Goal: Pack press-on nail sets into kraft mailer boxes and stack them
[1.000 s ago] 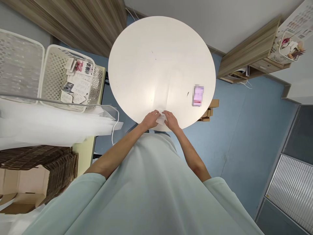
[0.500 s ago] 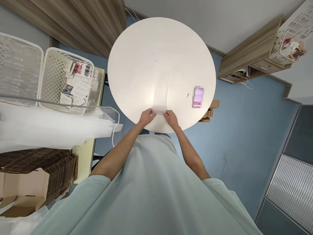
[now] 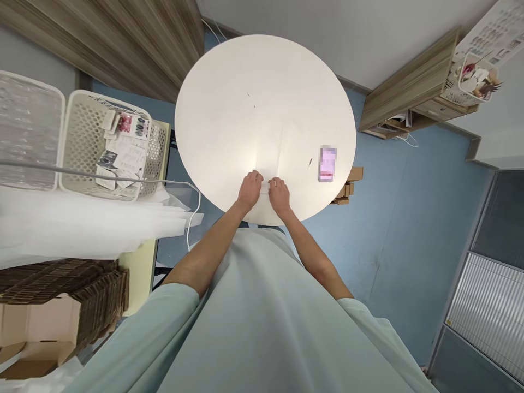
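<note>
Seen from the wearer's head, a smooth, off-white oval table [image 3: 221, 120] lies at twelve o'clock. On it, a thin, pale, straight-sided strip [image 3: 268, 150] runs from near the middle to the six o'clock edge – so close to the tabletop's colour that its outline is faint. At its near end are two bare hands, side by side and slightly apart: the left hand [image 3: 250, 188] and the right hand [image 3: 279, 196], fingers curled. Whether either grip is closed on the strip or merely pressing it, I cannot tell. A pixelated pink-and-lilac rectangle [image 3: 327, 164] lies flat at the table's four o'clock. At the view's ten o'clock, a white plastic basket [image 3: 84, 139], its walls pierced with holes, holds printed cards; at nine, soft white sheets [image 3: 90, 224] overlap; at eight, ridged brown cardboard [image 3: 96, 297] is tightly stacked.
</note>
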`<act>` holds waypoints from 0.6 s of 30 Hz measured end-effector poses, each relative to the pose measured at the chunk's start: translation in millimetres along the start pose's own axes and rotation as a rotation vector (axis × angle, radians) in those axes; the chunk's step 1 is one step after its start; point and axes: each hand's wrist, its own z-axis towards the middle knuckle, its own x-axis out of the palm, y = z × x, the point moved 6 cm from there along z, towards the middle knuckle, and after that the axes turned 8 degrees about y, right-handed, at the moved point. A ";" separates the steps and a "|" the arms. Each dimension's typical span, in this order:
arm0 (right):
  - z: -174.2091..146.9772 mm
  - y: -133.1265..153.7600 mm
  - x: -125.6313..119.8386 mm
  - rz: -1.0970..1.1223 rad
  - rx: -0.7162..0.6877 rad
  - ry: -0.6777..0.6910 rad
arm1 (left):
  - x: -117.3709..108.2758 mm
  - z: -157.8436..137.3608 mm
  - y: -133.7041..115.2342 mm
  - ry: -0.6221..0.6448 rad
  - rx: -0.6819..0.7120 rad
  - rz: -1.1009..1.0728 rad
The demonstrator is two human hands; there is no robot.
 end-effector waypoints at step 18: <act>-59.7 -20.8 47.8 0.049 -0.278 0.138 | 25.2 -60.3 19.7 0.214 0.056 -0.161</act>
